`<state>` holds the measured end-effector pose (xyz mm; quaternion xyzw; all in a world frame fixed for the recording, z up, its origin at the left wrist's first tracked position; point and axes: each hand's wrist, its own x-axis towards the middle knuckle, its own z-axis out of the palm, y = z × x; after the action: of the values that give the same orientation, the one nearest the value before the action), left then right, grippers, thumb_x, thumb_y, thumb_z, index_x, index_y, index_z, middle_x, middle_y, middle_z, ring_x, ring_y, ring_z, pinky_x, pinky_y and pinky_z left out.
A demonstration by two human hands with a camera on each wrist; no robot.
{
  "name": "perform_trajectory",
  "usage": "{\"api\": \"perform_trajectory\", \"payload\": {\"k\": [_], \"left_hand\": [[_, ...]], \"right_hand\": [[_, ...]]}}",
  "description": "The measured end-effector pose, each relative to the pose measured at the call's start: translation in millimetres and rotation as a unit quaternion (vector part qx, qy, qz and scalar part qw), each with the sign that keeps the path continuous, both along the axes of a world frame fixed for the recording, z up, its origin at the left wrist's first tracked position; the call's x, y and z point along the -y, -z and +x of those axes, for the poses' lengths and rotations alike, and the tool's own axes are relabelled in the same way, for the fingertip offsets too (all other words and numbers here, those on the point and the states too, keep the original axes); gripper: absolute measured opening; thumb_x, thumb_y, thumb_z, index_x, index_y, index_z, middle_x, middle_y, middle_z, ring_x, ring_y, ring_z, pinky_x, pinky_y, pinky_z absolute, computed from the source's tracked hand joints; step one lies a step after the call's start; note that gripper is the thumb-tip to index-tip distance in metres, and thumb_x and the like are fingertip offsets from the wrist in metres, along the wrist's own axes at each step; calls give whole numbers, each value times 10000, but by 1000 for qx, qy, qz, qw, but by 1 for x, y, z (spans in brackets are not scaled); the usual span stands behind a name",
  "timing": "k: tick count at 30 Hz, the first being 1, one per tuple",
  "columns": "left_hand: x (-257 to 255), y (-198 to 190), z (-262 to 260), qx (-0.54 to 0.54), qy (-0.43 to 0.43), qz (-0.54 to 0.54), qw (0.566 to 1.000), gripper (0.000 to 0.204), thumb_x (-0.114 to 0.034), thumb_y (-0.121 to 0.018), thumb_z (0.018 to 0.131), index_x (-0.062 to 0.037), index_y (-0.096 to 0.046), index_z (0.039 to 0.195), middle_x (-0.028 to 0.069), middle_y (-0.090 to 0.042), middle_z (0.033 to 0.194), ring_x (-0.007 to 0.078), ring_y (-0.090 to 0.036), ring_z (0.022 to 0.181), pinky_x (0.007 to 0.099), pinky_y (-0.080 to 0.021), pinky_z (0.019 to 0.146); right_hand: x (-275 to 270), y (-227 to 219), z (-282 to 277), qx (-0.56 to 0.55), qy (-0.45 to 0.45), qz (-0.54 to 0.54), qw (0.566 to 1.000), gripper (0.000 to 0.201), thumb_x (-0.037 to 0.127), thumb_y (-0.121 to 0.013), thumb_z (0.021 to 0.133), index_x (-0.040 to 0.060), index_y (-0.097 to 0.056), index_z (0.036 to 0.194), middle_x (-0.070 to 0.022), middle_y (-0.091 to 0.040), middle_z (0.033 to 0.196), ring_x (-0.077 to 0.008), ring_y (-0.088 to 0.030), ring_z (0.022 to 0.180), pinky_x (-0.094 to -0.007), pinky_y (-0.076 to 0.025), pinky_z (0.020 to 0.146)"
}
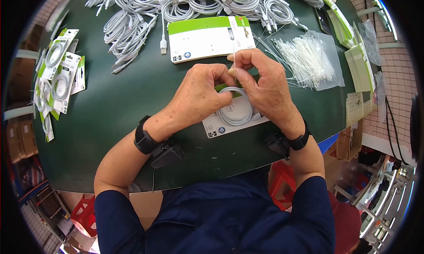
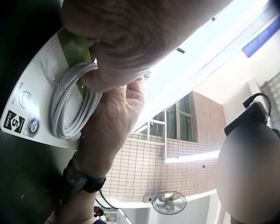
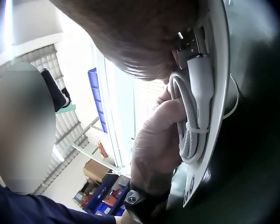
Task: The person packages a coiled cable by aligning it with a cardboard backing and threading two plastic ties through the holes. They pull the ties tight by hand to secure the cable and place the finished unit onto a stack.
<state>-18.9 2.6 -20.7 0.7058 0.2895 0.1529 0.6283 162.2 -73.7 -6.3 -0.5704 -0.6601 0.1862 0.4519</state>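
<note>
A white and green packaging card (image 1: 211, 127) lies in front of the person, with a coiled grey-white USB cable (image 1: 236, 122) on it. My left hand (image 1: 198, 91) holds the coil against the card, its thumb over the coil's upper left. Above the card's top edge, my right hand (image 1: 270, 87) pinches the thin white end of a cable tie (image 1: 234, 55) between thumb and index finger. In the right wrist view, the USB plug (image 3: 200, 81) lies along the coil. A narrow tie band (image 3: 196, 129) crosses the cable there, and a white loop (image 3: 237, 95) sticks out behind the card.
Another card (image 1: 203, 37) lies just beyond the hands. Bundled cables (image 1: 190, 6) cover the table's far side. Loose cable ties (image 1: 304, 61) lie on a plastic bag at right, near stacked cards (image 1: 358, 68). Several carded cables (image 1: 59, 77) are heaped at left.
</note>
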Motion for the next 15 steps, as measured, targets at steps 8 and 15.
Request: {"api": "perform_trajectory", "payload": {"k": [8, 15], "left_hand": [[-1, -3, 0, 22, 3, -18, 1000, 282, 62, -679, 806, 27, -675, 1086, 43, -745, 1005, 99, -702, 962, 279, -583, 896], [-1, -3, -1, 34, -14, -3, 999, 270, 37, -733, 841, 25, -664, 1102, 46, -745, 1014, 95, -698, 951, 279, -589, 876]], "right_hand": [[8, -22, 8, 111, -26, 35, 993, 221, -7, -773, 882, 82, -804, 1083, -96, -695, 919, -244, -680, 787, -359, -550, 693], [17, -40, 15, -9, -126, -133, 983, 269, -6, -761, 895, 73, -798, 1149, -94, -720, 913, -235, -677, 760, -355, -546, 694]]}}
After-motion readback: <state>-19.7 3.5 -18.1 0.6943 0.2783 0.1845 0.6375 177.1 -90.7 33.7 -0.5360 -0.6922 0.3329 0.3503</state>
